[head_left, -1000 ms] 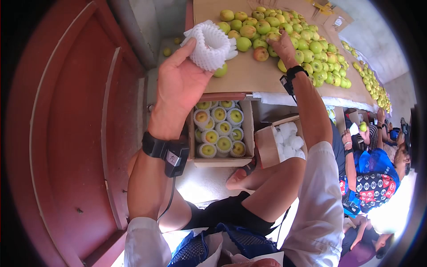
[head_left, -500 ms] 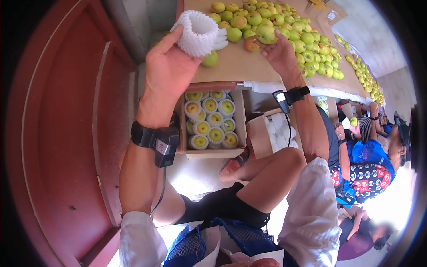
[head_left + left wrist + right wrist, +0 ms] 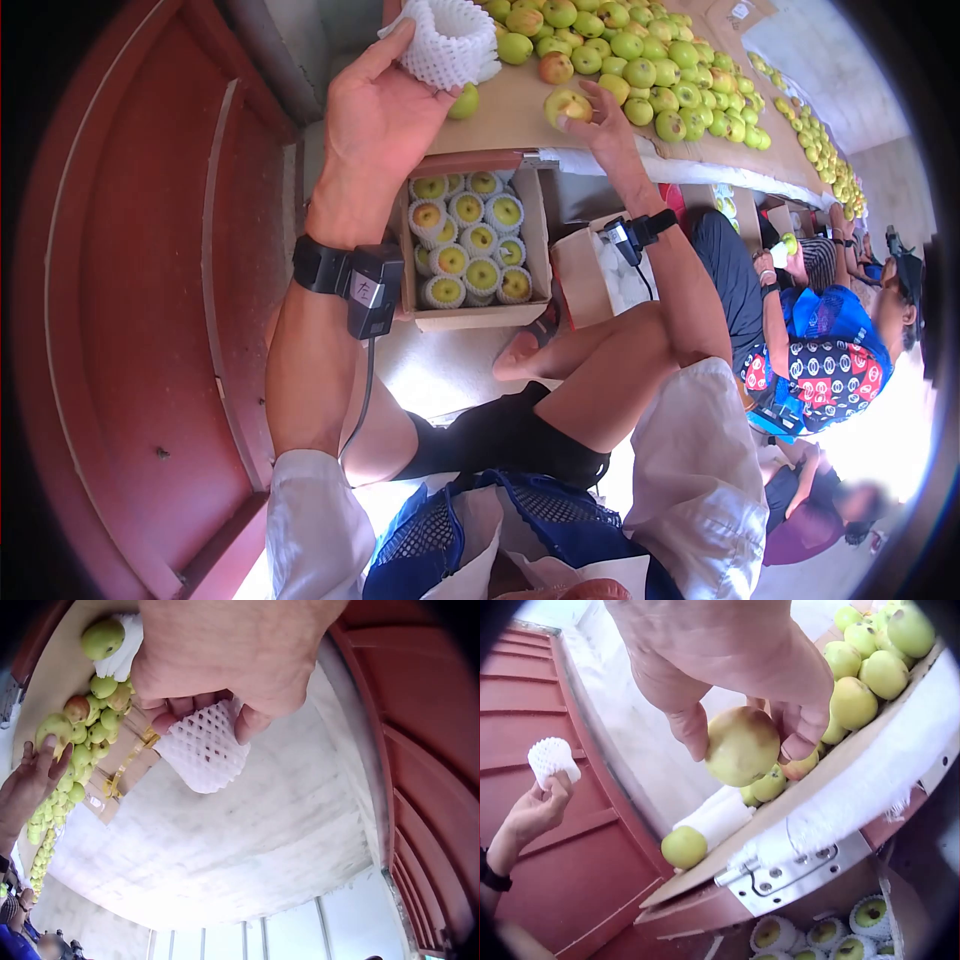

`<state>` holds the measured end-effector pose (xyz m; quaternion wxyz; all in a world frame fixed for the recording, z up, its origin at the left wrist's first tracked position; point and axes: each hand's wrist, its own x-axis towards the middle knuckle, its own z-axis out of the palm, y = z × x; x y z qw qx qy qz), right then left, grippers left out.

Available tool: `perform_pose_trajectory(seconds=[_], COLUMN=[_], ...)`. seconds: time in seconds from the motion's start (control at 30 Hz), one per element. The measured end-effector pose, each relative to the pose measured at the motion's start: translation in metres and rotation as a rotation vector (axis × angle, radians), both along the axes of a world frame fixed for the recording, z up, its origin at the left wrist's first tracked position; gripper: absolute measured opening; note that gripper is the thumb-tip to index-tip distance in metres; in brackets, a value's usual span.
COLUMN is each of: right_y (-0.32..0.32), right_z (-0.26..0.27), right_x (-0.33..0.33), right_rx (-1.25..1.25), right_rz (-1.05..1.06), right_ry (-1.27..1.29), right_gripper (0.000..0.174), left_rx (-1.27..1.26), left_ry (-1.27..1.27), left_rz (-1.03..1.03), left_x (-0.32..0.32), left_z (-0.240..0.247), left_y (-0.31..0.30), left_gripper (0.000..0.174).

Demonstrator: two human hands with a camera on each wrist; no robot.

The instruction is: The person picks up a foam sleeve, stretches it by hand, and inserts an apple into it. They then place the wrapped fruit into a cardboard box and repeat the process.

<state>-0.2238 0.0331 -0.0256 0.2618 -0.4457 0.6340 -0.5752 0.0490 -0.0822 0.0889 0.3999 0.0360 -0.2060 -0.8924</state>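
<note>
My left hand (image 3: 385,105) is raised and holds a white foam net sleeve (image 3: 445,40) by its fingertips; the same foam net sleeve (image 3: 204,746) shows in the left wrist view, pinched between thumb and fingers. My right hand (image 3: 592,112) grips a yellow-green apple (image 3: 566,104) lifted off the cardboard-covered table (image 3: 510,115). In the right wrist view the apple (image 3: 741,746) sits between thumb and fingers. A large pile of green apples (image 3: 650,60) covers the table behind it.
Below the table a cardboard box (image 3: 470,255) holds several apples wrapped in foam nets. Beside it an open box of foam nets (image 3: 600,280) stands. A red wooden door (image 3: 150,300) is at left. Other seated people (image 3: 820,340) work at right.
My right hand picked an apple from the pile and drew it back toward the table's near edge. The left hand kept the foam sleeve raised, shifting slightly up in view.
</note>
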Motion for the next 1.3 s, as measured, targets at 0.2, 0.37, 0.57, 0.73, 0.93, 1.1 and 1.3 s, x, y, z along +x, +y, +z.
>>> perform_pose_trajectory(seconds=[0.2,0.37,0.57,0.73,0.93,1.1,1.3], right_y=[0.002,0.009,0.014,0.016,0.024,0.032,0.035], right_z=[-0.022,-0.025,-0.017,-0.018,0.000,0.061,0.078], right_x=[0.005,0.002,0.001,0.001,-0.002,0.047,0.073], right_rx=[0.036,0.075,0.142,0.084,0.008,-0.017,-0.084], right_rz=[-0.035,-0.066,-0.042,-0.006,-0.162,0.102,0.429], right_ry=[0.210,0.419,0.501,0.364,0.230,-0.256,-0.733], right_gripper=[0.082,0.081,0.086,0.083,0.069,0.050,0.044], left_rx=[0.003,-0.001,0.004,-0.035,-0.045,-0.062,-0.325], left_ry=[-0.015,-0.012,-0.060,-0.054,-0.047,-0.009,-0.233], left_rz=[-0.016,-0.029,-0.019,-0.022,-0.113,-0.229,-0.322], left_x=[-0.002,-0.004,-0.008,-0.011,-0.019,-0.028,-0.039], left_z=[-0.003,-0.004,-0.005,-0.001,-0.008,-0.013,-0.017], left_y=[-0.003,0.000,0.003,0.014,0.017,0.027,0.038], left_gripper=[0.036,0.035,0.036,0.040,0.046,0.038,0.032])
